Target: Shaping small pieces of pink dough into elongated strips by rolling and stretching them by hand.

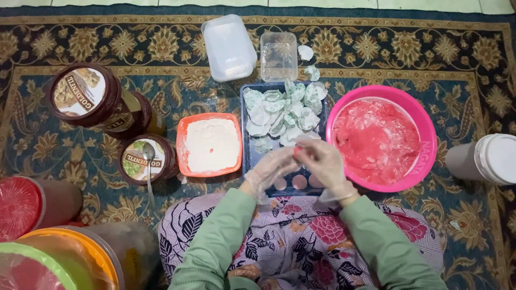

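Head view: gloved left hand (274, 167) and right hand (324, 161) grip pink dough (297, 151) beside brown-lidded jars (86, 96).

Gloved hands (301, 164) together, fingers (293, 156) pinched

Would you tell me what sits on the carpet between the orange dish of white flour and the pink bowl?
In the head view, a dark blue tray lies between them, holding pale green-white pieces and small pink rounds.

A dark blue carpet (473, 80) with gold floral ornament and a patterned border covers the floor, and pale floor tiles (430, 4) show beyond its far edge under even light.
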